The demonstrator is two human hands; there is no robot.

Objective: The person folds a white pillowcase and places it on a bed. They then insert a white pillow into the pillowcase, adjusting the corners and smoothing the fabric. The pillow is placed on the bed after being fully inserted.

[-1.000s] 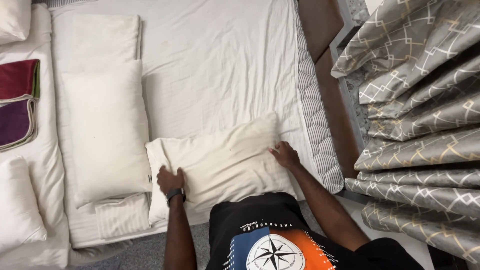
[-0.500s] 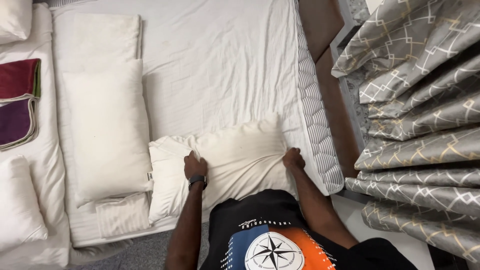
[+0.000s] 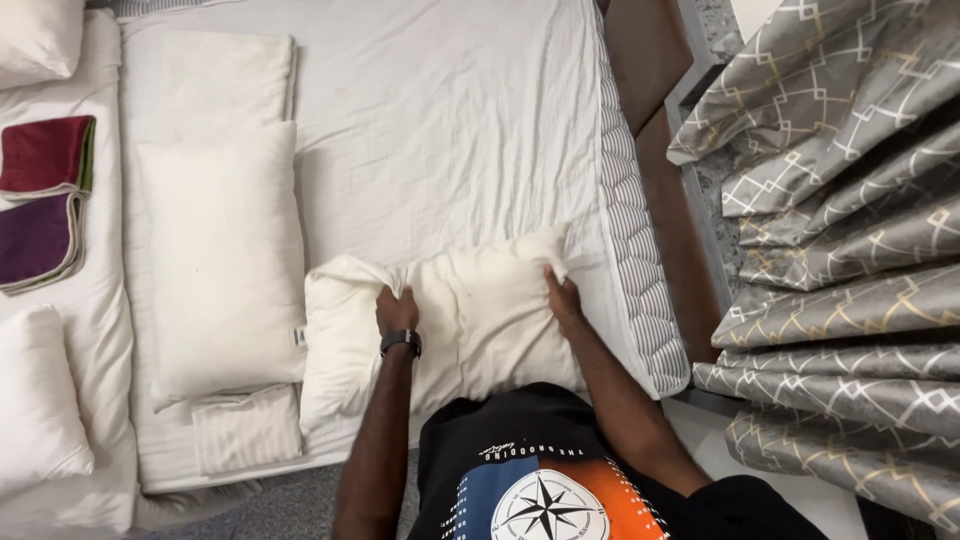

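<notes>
We've got a cream pillow lying crosswise at the near edge of the bed, w/ our left hand clamped on a bunch of its fabric near the left end & our right hand gripping its far right corner. Just left of it lies a long white pillow w/ a folded striped cloth at its near end. Farther left, red and purple towels sit on a 2nd bed; grey patterned curtains hang at right.

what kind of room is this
Most likely a bedroom: a bed with a white sheet, several white pillows, and patterned grey curtains beside it. Both hands grip a pillow.
</notes>
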